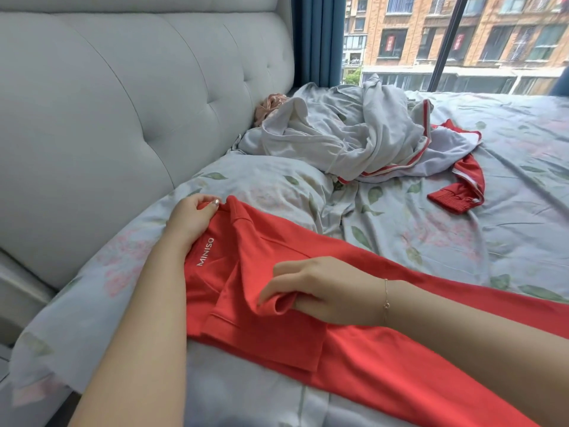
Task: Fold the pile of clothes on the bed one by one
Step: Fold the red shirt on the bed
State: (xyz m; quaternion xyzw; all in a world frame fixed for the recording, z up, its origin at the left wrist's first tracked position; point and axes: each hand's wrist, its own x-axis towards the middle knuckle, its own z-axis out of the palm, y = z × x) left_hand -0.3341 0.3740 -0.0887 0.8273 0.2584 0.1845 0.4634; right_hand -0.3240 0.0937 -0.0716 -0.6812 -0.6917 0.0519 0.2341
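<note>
Head view over a bed with a floral sheet: a red shirt printed MINISO lies spread across the near side. Left hand pinches its collar edge near the padded headboard; right hand grips a bunched sleeve. A pile of grey and red clothes sits farther back.

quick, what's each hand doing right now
Left hand: gripping the top edge of the red shirt.
Right hand: pinching a fold of the red shirt near its sleeve.
</note>
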